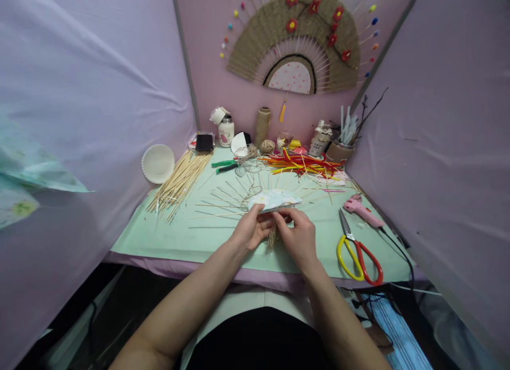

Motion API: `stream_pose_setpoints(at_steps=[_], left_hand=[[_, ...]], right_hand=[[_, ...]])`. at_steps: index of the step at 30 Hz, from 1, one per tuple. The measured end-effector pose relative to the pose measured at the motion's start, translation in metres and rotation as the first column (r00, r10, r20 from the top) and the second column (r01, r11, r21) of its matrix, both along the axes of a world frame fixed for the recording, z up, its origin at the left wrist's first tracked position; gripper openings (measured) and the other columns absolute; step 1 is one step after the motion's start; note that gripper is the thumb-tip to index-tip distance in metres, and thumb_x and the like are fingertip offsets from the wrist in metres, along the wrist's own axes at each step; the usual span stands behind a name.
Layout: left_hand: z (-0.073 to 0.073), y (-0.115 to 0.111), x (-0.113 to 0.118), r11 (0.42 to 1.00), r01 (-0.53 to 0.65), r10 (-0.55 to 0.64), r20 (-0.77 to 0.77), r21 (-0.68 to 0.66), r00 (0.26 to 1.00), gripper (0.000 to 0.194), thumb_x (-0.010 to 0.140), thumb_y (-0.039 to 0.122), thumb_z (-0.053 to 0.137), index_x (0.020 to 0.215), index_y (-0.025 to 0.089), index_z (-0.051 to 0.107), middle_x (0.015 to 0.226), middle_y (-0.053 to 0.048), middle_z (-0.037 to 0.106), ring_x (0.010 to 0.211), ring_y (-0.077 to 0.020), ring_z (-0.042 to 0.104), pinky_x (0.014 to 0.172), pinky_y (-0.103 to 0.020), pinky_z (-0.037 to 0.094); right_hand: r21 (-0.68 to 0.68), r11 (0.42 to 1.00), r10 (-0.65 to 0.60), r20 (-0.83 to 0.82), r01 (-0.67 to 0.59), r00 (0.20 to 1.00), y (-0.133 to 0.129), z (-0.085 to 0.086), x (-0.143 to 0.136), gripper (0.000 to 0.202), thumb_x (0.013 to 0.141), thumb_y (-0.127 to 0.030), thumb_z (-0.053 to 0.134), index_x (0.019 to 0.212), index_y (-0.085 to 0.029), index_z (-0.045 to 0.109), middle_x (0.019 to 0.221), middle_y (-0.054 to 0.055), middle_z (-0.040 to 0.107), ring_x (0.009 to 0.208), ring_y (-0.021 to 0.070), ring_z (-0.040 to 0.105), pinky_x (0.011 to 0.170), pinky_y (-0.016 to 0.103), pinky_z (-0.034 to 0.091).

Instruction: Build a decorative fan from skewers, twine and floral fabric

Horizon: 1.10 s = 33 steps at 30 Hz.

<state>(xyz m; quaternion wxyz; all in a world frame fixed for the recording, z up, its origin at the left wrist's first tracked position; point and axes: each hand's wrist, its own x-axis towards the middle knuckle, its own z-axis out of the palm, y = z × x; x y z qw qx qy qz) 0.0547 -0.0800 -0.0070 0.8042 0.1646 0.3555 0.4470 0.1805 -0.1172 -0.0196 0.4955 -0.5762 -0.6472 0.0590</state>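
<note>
A half-round fan piece [273, 199] covered in pale floral cloth lies over the green table, with thin sticks spreading out from its curved side. My left hand [252, 229] grips its straight near edge, thumb on top and fingers underneath. At the same edge, a little to the right, the fingertips of my right hand [297, 233] pinch the rim. Loose fibres of twine [272, 238] hang down between my hands. Whether a separate strand lies between my right fingertips is too small to tell.
Scissors [350, 240] and a pink glue gun [364, 211] with its cord lie right. Wooden sticks [179, 181] and a white bowl [158, 164] are left. Behind are green-handled pliers [225, 164], coloured pipe cleaners [303, 162] and a twine spool [263, 126]. A finished fan [295, 40] hangs above.
</note>
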Motion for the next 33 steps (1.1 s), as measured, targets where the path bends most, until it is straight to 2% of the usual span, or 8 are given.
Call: stream_pose_setpoints(at_steps=[4, 8, 12, 15, 19, 22, 26, 33], left_hand=[[0.004, -0.001, 0.003, 0.998, -0.026, 0.026, -0.010, -0.048, 1.000, 0.020, 0.090, 0.023, 0.047, 0.086, 0.010, 0.061, 0.064, -0.006, 0.063, 0.050, -0.0136, 0.059, 0.051, -0.024, 0.050], [0.006, -0.002, 0.010, 0.998, -0.060, 0.061, 0.059, -0.017, 0.996, 0.016, 0.089, 0.021, 0.049, 0.084, 0.010, 0.061, 0.061, -0.004, 0.061, 0.046, -0.0107, 0.052, 0.047, -0.021, 0.046], [0.005, 0.000, 0.012, 0.996, -0.074, 0.077, 0.052, -0.057, 0.996, 0.014, 0.088, 0.021, 0.054, 0.077, 0.012, 0.054, 0.057, -0.002, 0.056, 0.038, -0.0038, 0.036, 0.036, -0.014, 0.030], [0.006, 0.001, 0.009, 0.996, -0.070, 0.072, 0.050, -0.048, 0.996, 0.015, 0.089, 0.022, 0.052, 0.077, 0.012, 0.053, 0.056, -0.002, 0.055, 0.038, -0.0024, 0.034, 0.035, -0.012, 0.026], [0.007, 0.001, 0.008, 0.996, -0.070, 0.073, 0.051, -0.050, 0.996, 0.017, 0.090, 0.021, 0.051, 0.076, 0.012, 0.053, 0.056, -0.001, 0.054, 0.038, -0.0022, 0.034, 0.036, -0.012, 0.027], [0.006, 0.001, 0.009, 0.995, -0.082, 0.084, 0.051, -0.049, 0.995, 0.019, 0.088, 0.021, 0.052, 0.073, 0.011, 0.053, 0.056, -0.002, 0.054, 0.040, -0.0033, 0.037, 0.036, -0.013, 0.028], [0.004, 0.002, 0.008, 0.995, -0.094, 0.095, 0.032, -0.043, 0.995, 0.019, 0.088, 0.021, 0.053, 0.073, 0.010, 0.056, 0.059, -0.003, 0.055, 0.042, -0.0033, 0.039, 0.036, -0.013, 0.029], [0.007, 0.003, -0.005, 0.997, 0.037, -0.039, -0.032, -0.072, 0.999, 0.030, 0.092, 0.032, 0.049, 0.075, 0.009, 0.057, 0.058, 0.002, 0.047, 0.037, -0.0004, 0.030, 0.031, -0.011, 0.019]], right_hand=[[-0.019, 1.000, 0.025, 0.019, -0.025, 0.999, -0.002, 0.002, -0.001, 0.018, 0.089, -0.036, 0.061, 0.084, -0.021, 0.068, 0.082, 0.003, 0.070, 0.079, 0.0194, 0.060, 0.075, 0.033, 0.046], [-0.024, 0.998, 0.063, 0.001, -0.063, 0.998, -0.004, 0.003, -0.002, 0.017, 0.089, -0.036, 0.061, 0.083, -0.021, 0.068, 0.081, 0.003, 0.069, 0.078, 0.0183, 0.059, 0.074, 0.032, 0.045], [-0.029, 0.999, -0.046, -0.161, 0.042, 0.986, -0.001, 0.000, 0.004, 0.023, 0.088, -0.041, 0.061, 0.077, -0.020, 0.059, 0.074, 0.001, 0.061, 0.070, 0.0165, 0.056, 0.067, 0.030, 0.044], [-0.104, 0.992, -0.102, -0.296, 0.074, 0.950, 0.004, -0.005, 0.013, 0.027, 0.081, -0.046, 0.064, 0.084, -0.019, 0.058, 0.081, 0.003, 0.062, 0.072, 0.0176, 0.056, 0.064, 0.031, 0.045], [-0.262, 0.945, 0.060, -0.451, -0.196, 0.891, 0.005, -0.004, 0.016, 0.034, 0.082, -0.051, 0.058, 0.090, -0.018, 0.063, 0.085, 0.006, 0.068, 0.073, 0.0185, 0.059, 0.062, 0.030, 0.047], [-0.270, 0.903, 0.161, -0.511, -0.336, 0.844, -0.001, 0.002, 0.008, 0.029, 0.080, -0.046, 0.061, 0.088, -0.019, 0.065, 0.085, 0.005, 0.070, 0.074, 0.0187, 0.063, 0.064, 0.030, 0.049], [-0.244, 0.913, 0.191, -0.452, -0.327, 0.871, -0.005, 0.005, 0.003, 0.021, 0.080, -0.040, 0.064, 0.079, -0.019, 0.064, 0.076, 0.002, 0.068, 0.071, 0.0177, 0.062, 0.067, 0.030, 0.049], [-0.082, 0.989, 0.104, -0.182, -0.121, 0.978, 0.001, 0.001, 0.015, 0.017, 0.089, -0.033, 0.054, 0.084, -0.020, 0.063, 0.082, 0.004, 0.065, 0.076, 0.0175, 0.058, 0.070, 0.030, 0.046]])
